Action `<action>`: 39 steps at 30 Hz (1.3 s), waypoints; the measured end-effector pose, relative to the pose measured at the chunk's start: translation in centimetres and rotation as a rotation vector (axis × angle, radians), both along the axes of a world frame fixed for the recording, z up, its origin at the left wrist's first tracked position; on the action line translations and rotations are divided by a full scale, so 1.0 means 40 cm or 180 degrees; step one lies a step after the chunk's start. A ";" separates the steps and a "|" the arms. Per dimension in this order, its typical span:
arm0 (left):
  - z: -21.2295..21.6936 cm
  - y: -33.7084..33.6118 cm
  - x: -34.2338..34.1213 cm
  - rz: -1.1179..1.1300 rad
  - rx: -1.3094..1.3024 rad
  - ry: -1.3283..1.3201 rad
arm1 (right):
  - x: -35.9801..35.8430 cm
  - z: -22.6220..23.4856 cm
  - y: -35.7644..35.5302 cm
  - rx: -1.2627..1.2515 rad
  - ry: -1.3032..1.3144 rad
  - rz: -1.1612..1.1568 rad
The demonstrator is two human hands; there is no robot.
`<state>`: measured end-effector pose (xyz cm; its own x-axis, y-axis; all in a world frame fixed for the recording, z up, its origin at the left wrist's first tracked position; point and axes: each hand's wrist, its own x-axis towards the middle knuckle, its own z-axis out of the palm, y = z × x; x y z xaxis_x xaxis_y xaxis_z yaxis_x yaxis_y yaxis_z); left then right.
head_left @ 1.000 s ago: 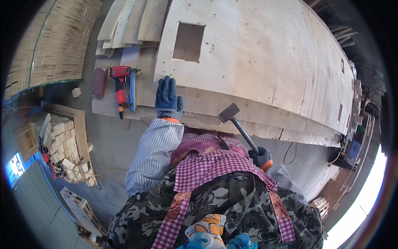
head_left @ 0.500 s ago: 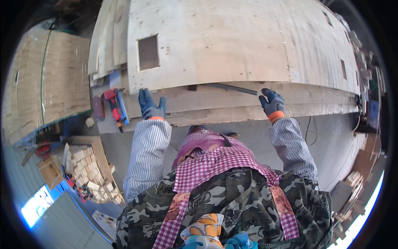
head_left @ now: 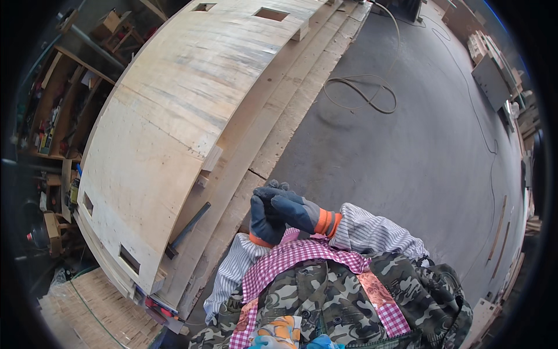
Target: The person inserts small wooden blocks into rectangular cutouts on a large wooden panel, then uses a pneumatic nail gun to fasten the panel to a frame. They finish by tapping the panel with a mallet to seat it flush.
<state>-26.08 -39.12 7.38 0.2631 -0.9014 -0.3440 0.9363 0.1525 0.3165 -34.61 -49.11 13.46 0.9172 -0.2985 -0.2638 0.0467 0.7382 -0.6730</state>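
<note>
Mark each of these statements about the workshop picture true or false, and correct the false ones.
1. Both hands wear blue gloves with orange cuffs. True: the left hand and the right hand are gloved alike.
2. The right hand grips the hammer. False: the hammer lies on the plywood panel, apart from both hands.
3. The two gloved hands touch each other. True.
4. A cable lies looped on the grey floor. True: the cable coils beyond the boards.
5. The plywood panel has no openings. False: rectangular cut-outs show near its ends.
</note>
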 end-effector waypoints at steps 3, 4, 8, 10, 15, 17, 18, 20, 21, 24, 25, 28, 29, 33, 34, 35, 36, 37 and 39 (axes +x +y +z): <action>-0.035 -0.165 -0.023 0.0006 0.0479 0.0809 | -0.083 -0.033 -0.102 -0.0460 -0.0257 -0.0067; -0.045 -0.216 -0.025 -0.0030 0.0669 0.0682 | -0.110 -0.048 -0.139 -0.0674 -0.0318 0.0032; -0.040 -0.431 -0.030 0.0095 0.2021 0.0383 | -0.153 -0.048 -0.268 -0.1148 -0.0608 -0.0205; -0.040 -0.535 -0.041 0.0118 0.2103 0.0324 | -0.152 -0.047 -0.339 -0.1244 -0.0661 -0.0468; -0.080 -0.826 -0.073 -0.0318 0.2422 0.0648 | -0.190 -0.058 -0.562 -0.1504 -0.0128 -0.0731; -0.116 -0.943 -0.080 -0.0462 0.2396 0.0841 | -0.189 -0.072 -0.666 -0.1639 0.0013 -0.0844; -0.123 -0.998 -0.086 -0.0684 0.2213 0.1001 | -0.193 -0.068 -0.718 -0.1604 0.0032 -0.0968; -0.150 -1.068 -0.071 -0.0759 0.2015 0.0682 | -0.168 -0.079 -0.785 -0.1335 0.0057 -0.0987; -0.161 -1.107 -0.063 -0.0780 0.1887 0.0497 | -0.161 -0.082 -0.819 -0.1490 0.0175 -0.1052; -0.148 -1.231 -0.061 -0.0985 0.1871 0.0634 | -0.163 -0.103 -0.919 -0.0968 -0.0043 -0.1517; -0.132 -1.273 -0.067 -0.1005 0.2020 0.0527 | -0.176 -0.121 -0.953 -0.0565 -0.0136 -0.1745; -0.067 -1.360 -0.076 -0.1298 0.1952 0.0192 | -0.258 -0.225 -1.052 0.0002 0.0177 -0.2410; -0.038 -1.381 -0.089 -0.1448 0.2013 -0.0012 | -0.290 -0.269 -1.088 0.0435 0.0550 -0.3143; 0.059 -1.404 -0.165 -0.2684 0.0543 0.1166 | -0.394 -0.395 -1.170 -0.1936 0.3805 -0.2241; 0.076 -1.407 -0.191 -0.2713 0.0349 0.0922 | -0.413 -0.399 -1.177 -0.1244 0.3258 -0.2476; 0.087 -1.410 -0.219 -0.2652 0.0229 0.0666 | -0.425 -0.393 -1.187 -0.0560 0.2703 -0.2637; 0.094 -1.418 -0.243 -0.2730 0.0069 0.0581 | -0.440 -0.377 -1.200 -0.1474 0.3235 -0.2280; 0.092 -1.433 -0.255 -0.2659 0.0172 0.1172 | -0.464 -0.352 -1.215 -0.2421 0.3695 -0.1880; 0.082 -1.462 -0.287 -0.2460 -0.0205 0.0987 | -0.512 -0.291 -1.269 -0.3968 0.4315 -0.0924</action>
